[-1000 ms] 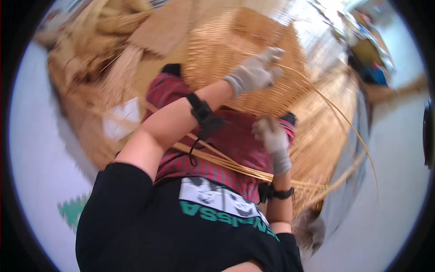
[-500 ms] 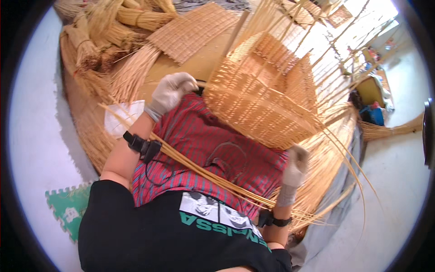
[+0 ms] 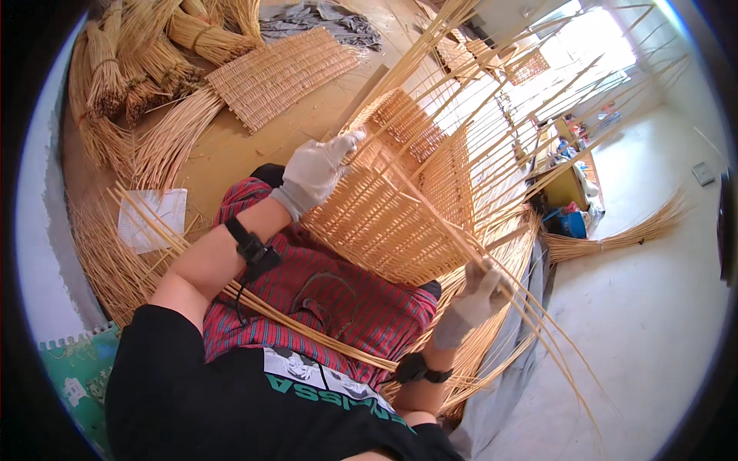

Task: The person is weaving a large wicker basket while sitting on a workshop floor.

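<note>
A rectangular wicker basket (image 3: 384, 219) rests tilted across my lap, its inside partly showing and long unwoven stakes standing up from its sides. My left hand (image 3: 314, 175), in a pale glove, has its fingers closed over the rim at the basket's near left corner. At the near right corner, my right hand (image 3: 470, 303), gloved too, grips the rim beside loose weaving strands (image 3: 542, 330) that trail off to the right. Several long canes (image 3: 300, 319) lie across my lap on the red striped cloth (image 3: 257, 296), passing under my left forearm.
Bundles of cane (image 3: 146, 58) lie at the far left, beside a flat woven panel (image 3: 280, 77). A white paper sheet (image 3: 151, 219) is on the floor at left. Another cane bundle (image 3: 615, 230) lies at right, near a blue container (image 3: 567, 223). A wooden stick (image 3: 365, 96) stands behind the basket.
My left hand has moved up from the basket's left side onto its rim corner. My right hand has gone from below the right corner up to its rim. The head view has shifted.
</note>
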A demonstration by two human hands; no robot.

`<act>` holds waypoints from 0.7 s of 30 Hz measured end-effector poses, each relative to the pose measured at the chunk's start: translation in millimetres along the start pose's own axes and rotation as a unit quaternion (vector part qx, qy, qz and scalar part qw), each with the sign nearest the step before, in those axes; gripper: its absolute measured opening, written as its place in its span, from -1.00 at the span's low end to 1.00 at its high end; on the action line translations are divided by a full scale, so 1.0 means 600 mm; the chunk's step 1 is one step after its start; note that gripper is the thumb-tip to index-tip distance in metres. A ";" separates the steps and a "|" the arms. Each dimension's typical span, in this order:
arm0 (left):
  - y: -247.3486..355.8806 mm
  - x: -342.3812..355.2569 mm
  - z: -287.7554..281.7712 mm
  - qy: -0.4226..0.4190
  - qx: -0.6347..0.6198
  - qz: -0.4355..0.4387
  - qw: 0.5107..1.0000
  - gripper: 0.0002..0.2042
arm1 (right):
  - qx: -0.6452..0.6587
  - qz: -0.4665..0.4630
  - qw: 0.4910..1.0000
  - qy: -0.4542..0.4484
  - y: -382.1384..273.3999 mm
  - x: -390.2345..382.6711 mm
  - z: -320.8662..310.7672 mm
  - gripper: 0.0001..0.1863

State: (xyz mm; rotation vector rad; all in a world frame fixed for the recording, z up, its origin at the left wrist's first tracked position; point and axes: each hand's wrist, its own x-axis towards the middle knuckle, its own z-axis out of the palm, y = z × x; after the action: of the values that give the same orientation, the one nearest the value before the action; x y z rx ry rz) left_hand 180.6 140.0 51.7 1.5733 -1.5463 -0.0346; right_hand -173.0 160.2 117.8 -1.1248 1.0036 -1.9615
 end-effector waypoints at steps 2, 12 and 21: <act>-0.007 -0.004 0.021 0.048 -0.067 0.055 0.995 -0.28 | 0.007 0.034 0.999 0.018 0.013 -0.038 -0.003 -0.88; 0.072 0.040 -0.010 0.005 -0.011 0.057 0.998 -0.62 | 0.033 0.155 0.982 -0.102 0.111 0.026 -0.025 -0.83; 0.090 0.079 0.034 -0.319 -0.260 -0.210 0.887 -0.44 | -0.267 -0.078 0.944 -0.176 -0.009 0.129 0.214 -0.81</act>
State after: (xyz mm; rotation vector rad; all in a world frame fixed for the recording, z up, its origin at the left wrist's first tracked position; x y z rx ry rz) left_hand 136.7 100.5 97.0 1.4792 -1.4454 -1.2159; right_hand -91.4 61.9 196.1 -1.8271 1.3129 -1.5494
